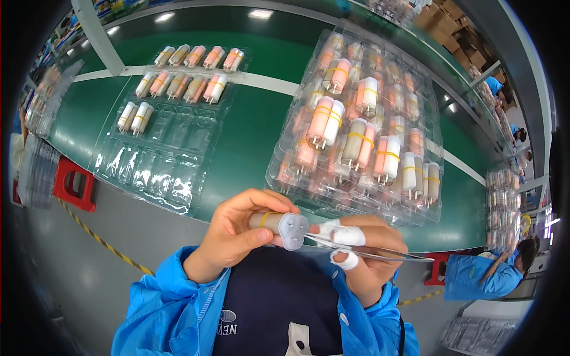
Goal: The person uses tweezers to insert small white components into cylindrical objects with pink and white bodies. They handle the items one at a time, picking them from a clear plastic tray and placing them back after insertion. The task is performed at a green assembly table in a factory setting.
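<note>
Left hand [240,230] gripping yellow-banded cylinder bundle [272,222] near worktop [243,160] edge; right hand [373,252] grasping metal tweezers [408,258], tips pointing at bundle's white end [293,230]. Stacked clear trays [275,172] holding similar bundles [325,121] beyond.

A tray [155,163] lies on the surface [258,127] at upper left; stacked trays [389,209] stand right of it, bundles [324,123] inside both.

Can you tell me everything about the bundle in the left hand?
The bundle lies sideways in the left hand, between thumb and fingers. Its rounded body looks grey-beige, wrapped by a thin yellow band. The whitish, plastic-looking, lobed end faces right, close to the tips of the tweezers; whether they touch it, I can't tell.
</note>
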Available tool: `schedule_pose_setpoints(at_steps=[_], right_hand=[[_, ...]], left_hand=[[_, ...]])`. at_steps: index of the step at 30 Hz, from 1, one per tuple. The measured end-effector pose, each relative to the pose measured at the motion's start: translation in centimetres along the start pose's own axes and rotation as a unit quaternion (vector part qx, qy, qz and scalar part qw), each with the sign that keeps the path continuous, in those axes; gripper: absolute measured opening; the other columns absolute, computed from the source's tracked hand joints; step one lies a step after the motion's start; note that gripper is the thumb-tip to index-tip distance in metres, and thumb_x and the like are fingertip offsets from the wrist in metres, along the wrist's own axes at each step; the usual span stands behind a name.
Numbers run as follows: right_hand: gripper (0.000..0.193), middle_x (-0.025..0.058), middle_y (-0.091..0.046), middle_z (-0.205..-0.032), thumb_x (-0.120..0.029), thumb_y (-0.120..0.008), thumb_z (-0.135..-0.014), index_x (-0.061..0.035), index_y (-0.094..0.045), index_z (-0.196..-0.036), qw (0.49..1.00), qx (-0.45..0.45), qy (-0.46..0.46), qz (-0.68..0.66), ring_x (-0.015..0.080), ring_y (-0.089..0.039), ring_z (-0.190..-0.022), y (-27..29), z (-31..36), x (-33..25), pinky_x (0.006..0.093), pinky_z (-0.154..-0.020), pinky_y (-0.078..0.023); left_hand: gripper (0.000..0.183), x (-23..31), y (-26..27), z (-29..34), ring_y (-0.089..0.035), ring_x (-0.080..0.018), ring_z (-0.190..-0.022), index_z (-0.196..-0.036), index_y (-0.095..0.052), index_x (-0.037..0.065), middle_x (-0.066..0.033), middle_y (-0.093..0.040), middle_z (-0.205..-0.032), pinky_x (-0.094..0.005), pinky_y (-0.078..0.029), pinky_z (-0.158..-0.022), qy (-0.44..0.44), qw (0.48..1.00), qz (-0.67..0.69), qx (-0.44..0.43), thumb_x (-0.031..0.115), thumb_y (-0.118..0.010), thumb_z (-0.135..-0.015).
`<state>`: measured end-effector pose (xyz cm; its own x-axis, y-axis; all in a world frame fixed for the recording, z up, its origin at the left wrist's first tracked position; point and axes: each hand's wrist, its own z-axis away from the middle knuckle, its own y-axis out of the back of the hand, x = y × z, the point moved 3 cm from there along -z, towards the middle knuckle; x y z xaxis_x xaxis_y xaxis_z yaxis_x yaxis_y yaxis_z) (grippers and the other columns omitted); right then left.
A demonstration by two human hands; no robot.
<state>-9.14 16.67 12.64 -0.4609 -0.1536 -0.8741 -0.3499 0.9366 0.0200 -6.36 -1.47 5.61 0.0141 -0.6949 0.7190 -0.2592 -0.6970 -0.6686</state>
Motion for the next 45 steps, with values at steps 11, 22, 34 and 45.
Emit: schedule_pose_setpoints(at_steps=[11, 22, 34, 45], right_hand=[[0.025, 0.0185, -0.069, -0.089, -0.001, -0.077, -0.068, 0.0019, -0.070, -0.092, 0.997, -0.058, 0.034, 0.039, 0.0266, -0.069, -0.078, 0.1, -0.8, 1.2, 0.0304, -0.065, -0.055], [0.024, 0.0155, -0.070, -0.087, -0.004, -0.078, -0.069, -0.0005, -0.071, -0.091, 0.996, -0.064, 0.007, 0.062, 0.0246, -0.069, -0.077, 0.1, -1.1, 1.2, 0.0294, -0.064, -0.055], [0.021, 0.0157, -0.070, -0.088, -0.002, -0.075, -0.072, -0.0001, -0.071, -0.093, 0.995, -0.074, 0.003, 0.062, 0.0240, -0.069, -0.077, -0.1, -1.0, 1.5, 0.0297, -0.064, -0.055], [0.015, 0.0185, -0.070, -0.087, 0.000, -0.071, -0.077, 0.0019, -0.069, -0.092, 0.997, -0.062, -0.017, 0.034, 0.0222, -0.069, -0.076, -0.2, -0.9, 1.6, 0.0297, -0.065, -0.056]], left_hand=[[0.046, 0.0, -0.7, -0.1, -0.062, -0.0184, -0.093, -0.123, -0.047, -0.004, -0.0169, -0.059, -0.113, -0.0281, -0.054, -0.067, 0.064, 0.997, -0.016, -0.048, 0.020, -0.066, -0.088], [0.051, -0.5, 0.0, -0.2, -0.063, -0.0164, -0.084, -0.124, -0.045, -0.008, -0.0174, -0.061, -0.109, -0.0261, -0.052, -0.057, 0.104, 0.987, 0.109, -0.063, 0.019, -0.067, -0.086], [0.048, -0.7, 0.4, 0.1, -0.060, -0.0167, -0.092, -0.125, -0.044, -0.009, -0.0179, -0.058, -0.112, -0.0259, -0.050, -0.056, 0.136, 0.975, 0.160, -0.074, 0.015, -0.063, -0.088], [0.048, -0.8, 0.4, 0.3, -0.058, -0.0140, -0.090, -0.125, -0.045, -0.008, -0.0159, -0.058, -0.111, -0.0246, -0.046, -0.057, 0.135, 0.976, 0.154, -0.067, 0.015, -0.064, -0.088]])
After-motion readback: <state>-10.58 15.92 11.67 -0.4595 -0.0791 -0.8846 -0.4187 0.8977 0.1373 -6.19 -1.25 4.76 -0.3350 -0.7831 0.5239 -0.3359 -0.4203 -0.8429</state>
